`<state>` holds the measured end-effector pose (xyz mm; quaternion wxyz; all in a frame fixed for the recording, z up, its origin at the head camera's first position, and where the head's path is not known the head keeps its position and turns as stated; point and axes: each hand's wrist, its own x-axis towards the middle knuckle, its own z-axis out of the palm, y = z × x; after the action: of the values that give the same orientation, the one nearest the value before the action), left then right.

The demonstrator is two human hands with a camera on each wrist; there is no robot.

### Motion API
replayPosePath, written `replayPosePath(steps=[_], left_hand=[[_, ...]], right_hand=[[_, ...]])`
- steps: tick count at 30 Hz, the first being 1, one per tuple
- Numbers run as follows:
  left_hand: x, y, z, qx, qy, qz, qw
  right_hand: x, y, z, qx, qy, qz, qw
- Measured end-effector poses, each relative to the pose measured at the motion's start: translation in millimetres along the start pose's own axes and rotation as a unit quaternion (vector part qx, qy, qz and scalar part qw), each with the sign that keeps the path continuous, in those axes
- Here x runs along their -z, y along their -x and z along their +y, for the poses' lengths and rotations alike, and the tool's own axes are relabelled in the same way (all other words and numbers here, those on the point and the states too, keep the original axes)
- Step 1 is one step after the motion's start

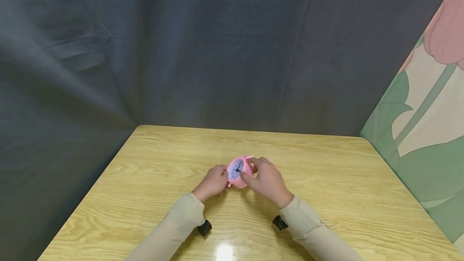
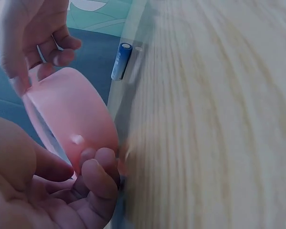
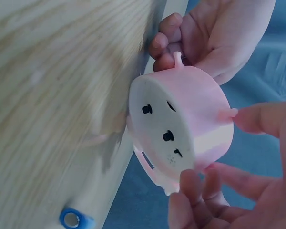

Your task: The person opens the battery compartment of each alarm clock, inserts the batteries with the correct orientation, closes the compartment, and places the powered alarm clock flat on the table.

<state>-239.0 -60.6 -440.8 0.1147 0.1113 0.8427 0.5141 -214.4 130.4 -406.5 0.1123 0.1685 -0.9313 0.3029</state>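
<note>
A pink alarm clock [image 1: 237, 169] with a white dial is held tilted just over the table between both hands. My left hand [image 1: 214, 181] pinches its left edge with thumb and fingers. From the right side, my right hand [image 1: 267, 180] grips the round casing, thumb on one side and fingers on the other. In the right wrist view the clock's white back [image 3: 157, 125] shows black knobs and small slots, and short pink feet stick out from the casing. A blue battery [image 2: 121, 62] is on the table beyond the clock; in the head view it is hidden.
The wood-grain table [image 1: 152, 160] has a dark grey curtain [image 1: 217, 51] along its back and left. A wall with a tulip pattern [image 1: 427, 140] borders the right side. Black wrist cameras [image 1: 204, 227] sit under the pale sleeves.
</note>
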Motion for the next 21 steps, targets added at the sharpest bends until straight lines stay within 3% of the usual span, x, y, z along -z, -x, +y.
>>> replayPosePath(steps=[8, 16, 21], left_hand=[[0.4, -1.5, -2.4, 0.007, -0.002, -0.004, 1.0], [3.1, -1.5, -1.1, 0.017, -0.031, -0.008, 0.9993], [8.7, -2.3, -0.5, 0.032, -0.057, -0.01, 0.9978]], right_hand=[[4.2, 2.3, -3.1, 0.035, 0.048, -0.052, 0.997], [-1.3, -0.2, 2.2, 0.067, -0.048, -0.079, 0.993], [-3.9, -1.9, 2.1, 0.086, -0.076, -0.096, 0.989]])
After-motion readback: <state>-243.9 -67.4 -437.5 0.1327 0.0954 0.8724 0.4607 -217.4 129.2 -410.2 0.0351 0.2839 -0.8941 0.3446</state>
